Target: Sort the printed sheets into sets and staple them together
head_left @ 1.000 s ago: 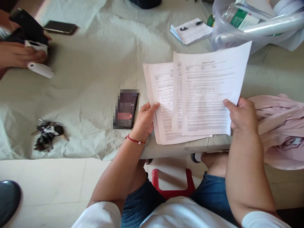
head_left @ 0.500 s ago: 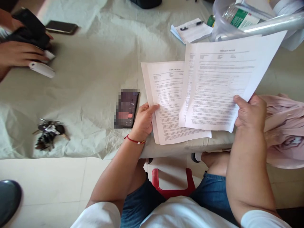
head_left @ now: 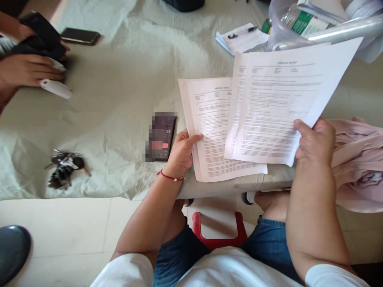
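My left hand pinches the left edge of some printed sheets, thumb on top and fingers underneath. More printed sheets are gripped at their right edge by my right hand. The right-hand sheets overlap the left-hand ones and cover much of their right side. Both sets carry a heading and dense small text, too fine to read in full. Just left of my left hand a phone with a lit, partly blurred screen lies on the table.
Another person's hands hold a black object at the upper left, near a dark phone. A bunch of keys lies on the covered table. Folded paper with a pen, a plastic tub and pink cloth are to the right.
Both sets of sheets stay in my hands, nearly still. The view has shifted slightly, and the other person's hands have moved a little.
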`<state>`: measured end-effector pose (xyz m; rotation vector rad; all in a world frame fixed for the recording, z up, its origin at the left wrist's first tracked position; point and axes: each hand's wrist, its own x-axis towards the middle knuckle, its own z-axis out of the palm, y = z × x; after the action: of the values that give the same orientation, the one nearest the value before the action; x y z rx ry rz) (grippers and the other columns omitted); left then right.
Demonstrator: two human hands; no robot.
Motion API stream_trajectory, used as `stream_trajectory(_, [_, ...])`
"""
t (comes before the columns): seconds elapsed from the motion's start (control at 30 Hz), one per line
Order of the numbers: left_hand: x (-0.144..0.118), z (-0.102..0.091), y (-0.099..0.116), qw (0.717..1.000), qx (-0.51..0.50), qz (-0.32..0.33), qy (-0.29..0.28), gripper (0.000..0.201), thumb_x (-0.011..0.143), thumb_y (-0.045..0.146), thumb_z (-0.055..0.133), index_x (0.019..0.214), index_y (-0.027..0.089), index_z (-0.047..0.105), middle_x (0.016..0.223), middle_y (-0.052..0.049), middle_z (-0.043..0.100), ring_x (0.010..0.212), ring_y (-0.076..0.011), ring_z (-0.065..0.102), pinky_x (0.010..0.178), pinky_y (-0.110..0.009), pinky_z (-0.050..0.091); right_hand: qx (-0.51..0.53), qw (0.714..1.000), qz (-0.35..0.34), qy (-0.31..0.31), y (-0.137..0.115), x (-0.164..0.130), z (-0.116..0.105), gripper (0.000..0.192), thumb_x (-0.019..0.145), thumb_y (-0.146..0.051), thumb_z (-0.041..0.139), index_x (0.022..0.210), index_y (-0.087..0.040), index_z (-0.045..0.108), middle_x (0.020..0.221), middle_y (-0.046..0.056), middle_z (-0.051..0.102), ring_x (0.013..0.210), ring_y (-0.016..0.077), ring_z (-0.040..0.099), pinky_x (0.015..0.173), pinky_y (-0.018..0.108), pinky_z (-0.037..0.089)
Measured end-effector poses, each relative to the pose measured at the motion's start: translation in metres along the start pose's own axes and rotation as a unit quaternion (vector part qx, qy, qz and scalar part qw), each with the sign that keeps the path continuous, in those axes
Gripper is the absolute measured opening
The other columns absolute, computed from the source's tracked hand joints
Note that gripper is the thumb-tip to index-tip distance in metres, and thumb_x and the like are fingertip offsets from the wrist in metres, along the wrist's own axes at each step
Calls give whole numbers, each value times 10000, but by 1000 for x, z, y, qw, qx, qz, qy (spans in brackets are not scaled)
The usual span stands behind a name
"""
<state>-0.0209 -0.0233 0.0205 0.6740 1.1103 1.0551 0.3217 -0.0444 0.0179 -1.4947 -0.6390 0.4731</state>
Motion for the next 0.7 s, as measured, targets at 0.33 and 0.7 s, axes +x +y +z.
stream_trajectory(0.33, [-3, 1, 2, 1000, 10, -3, -16, 353, 699, 315, 1006, 999, 206, 856, 1129, -104, 897, 1137, -347, 838, 1023, -484, 676, -47, 994, 64, -73, -3, -12, 4, 374, 639, -270, 908, 1008, -223, 867, 1097, 82, 898, 969, 307, 813, 989, 494, 670])
stream_trajectory(0.7, [-6, 2, 2, 1000, 11, 2, -18, 395, 689, 351, 1046, 1011, 214, 862, 1148, -112, 902, 1117, -344, 845, 1017, -485, 685, -31, 979, 123, -161, -3, -18, 7, 385, 618, -311, 973, 980, -266, 849, 1051, 36, 905, 978, 303, 795, 961, 495, 676])
